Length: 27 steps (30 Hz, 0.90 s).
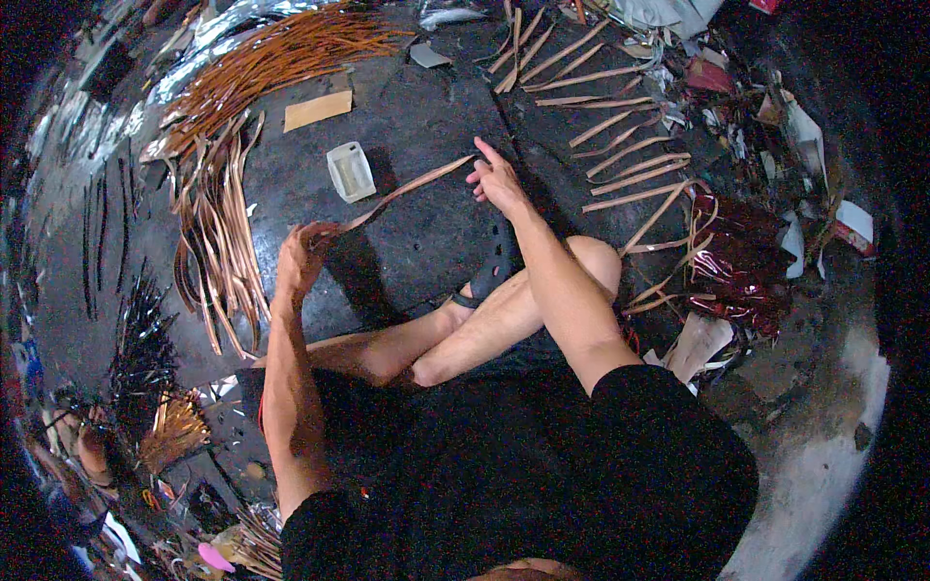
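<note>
My left hand [305,249] is closed around one end of a flat brown strip [412,186], which slants up to the right. The strip's far end comes to the fingers of my right hand [496,181]. That hand has its index finger stretched out and the others partly bent and apart; whether it touches the strip cannot be made out. Beyond the strip, a small whitish rectangular plastic tub [350,172] stands on the dark mat [417,116]. Left of my left hand lies a bundle of similar brown strips [218,242].
Long orange-brown rods [281,58] are heaped at the far left, near a tan rectangular piece [318,111]. Several folded strips [635,167] lie in a row at right, beside shiny dark red sheeting [736,257] and scraps. Black strands [145,339] lie at left. My crossed legs [484,324] border the mat.
</note>
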Tool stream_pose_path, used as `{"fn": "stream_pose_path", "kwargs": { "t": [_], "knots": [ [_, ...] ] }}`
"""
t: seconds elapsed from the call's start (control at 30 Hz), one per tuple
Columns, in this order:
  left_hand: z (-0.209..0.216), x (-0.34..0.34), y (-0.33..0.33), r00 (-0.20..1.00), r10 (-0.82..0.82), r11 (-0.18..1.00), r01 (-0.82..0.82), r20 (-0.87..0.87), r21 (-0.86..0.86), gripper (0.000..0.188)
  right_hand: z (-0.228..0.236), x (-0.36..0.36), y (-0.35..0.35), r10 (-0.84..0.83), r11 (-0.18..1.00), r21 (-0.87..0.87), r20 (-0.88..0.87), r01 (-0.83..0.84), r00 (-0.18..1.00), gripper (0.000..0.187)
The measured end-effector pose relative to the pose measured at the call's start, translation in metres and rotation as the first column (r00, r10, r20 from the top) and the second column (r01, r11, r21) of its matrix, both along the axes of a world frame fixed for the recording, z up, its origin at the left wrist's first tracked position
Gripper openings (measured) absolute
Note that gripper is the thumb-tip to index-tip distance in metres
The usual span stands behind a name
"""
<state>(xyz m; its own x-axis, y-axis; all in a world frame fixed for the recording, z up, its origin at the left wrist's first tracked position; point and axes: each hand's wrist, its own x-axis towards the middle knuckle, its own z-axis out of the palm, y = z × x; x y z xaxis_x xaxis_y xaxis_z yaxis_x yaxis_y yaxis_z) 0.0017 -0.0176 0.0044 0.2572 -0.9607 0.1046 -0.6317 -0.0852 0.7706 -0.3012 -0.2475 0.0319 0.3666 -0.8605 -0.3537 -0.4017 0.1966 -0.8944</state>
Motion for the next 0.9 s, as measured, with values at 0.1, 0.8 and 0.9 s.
{"fn": "stream_pose_path", "kwargs": {
  "t": [0.1,0.8,0.9],
  "knots": [
    [-0.001,0.002,0.000,0.987,-0.029,0.997,0.039,0.155,-0.060,0.021,0.004,0.004,0.007,0.082,0.996,0.035,-0.072,-0.080,0.994,0.050],
    [-0.123,0.075,0.019,0.955,0.036,0.939,0.068,-0.293,0.337,0.030,-0.053,0.107,0.120,0.535,0.633,-0.149,-0.625,-0.760,0.569,0.062],
    [-0.121,0.081,0.024,0.956,0.040,0.939,0.064,-0.291,0.338,0.030,-0.044,0.147,0.166,0.600,0.567,-0.237,-0.536,-0.788,0.594,0.056]
  ]
}}
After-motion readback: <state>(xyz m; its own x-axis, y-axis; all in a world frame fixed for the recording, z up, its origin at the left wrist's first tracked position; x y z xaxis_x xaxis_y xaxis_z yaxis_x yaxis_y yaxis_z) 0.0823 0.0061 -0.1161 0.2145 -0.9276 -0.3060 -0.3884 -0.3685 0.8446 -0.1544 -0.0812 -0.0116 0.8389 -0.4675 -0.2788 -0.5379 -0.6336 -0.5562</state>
